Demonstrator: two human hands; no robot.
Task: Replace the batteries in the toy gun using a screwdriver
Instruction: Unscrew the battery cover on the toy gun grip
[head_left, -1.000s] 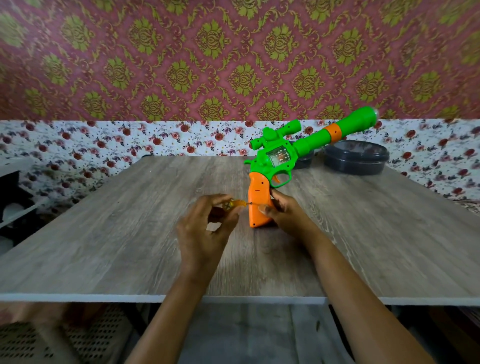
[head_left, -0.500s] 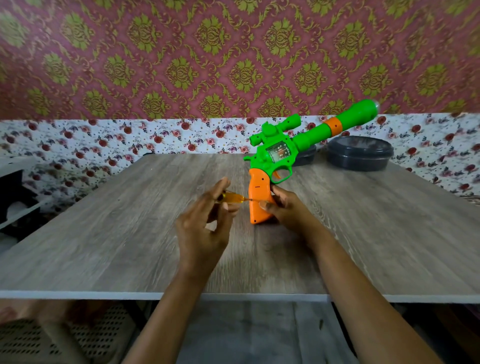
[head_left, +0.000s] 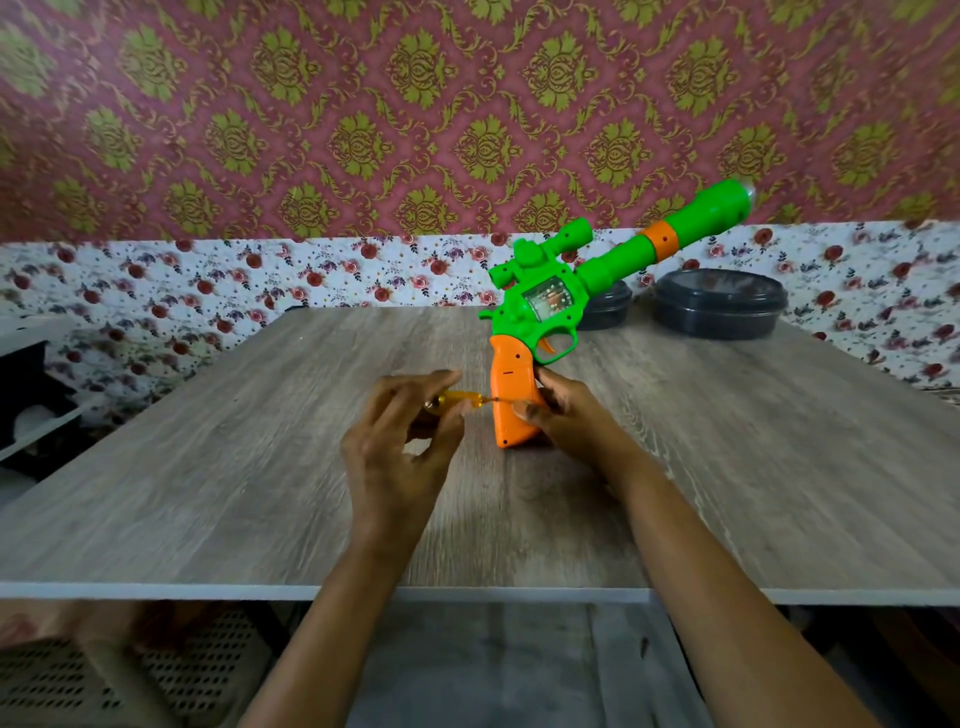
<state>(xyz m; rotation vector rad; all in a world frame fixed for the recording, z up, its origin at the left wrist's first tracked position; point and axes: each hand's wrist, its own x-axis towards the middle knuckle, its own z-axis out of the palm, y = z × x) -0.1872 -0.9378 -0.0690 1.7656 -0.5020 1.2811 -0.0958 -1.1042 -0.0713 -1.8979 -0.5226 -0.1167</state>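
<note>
Pinched in the left hand (head_left: 395, 452): small yellow screwdriver (head_left: 460, 399), held level, tip at the side of the orange handle (head_left: 511, 384). Gripped round that handle by the right hand (head_left: 566, 415), butt down near the middle of the table (head_left: 208, 467): toy gun (head_left: 545, 301), barrel angled up toward the far right corner. Judged early stage: cover screw under work, compartment not yet open, no batteries visible; cover removal, battery swap and refastening outstanding.

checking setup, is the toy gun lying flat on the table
No, the right hand holds the toy gun standing upright on the table.

Left hand (head_left: 393, 457) pinching, right hand (head_left: 569, 418) gripping
</note>
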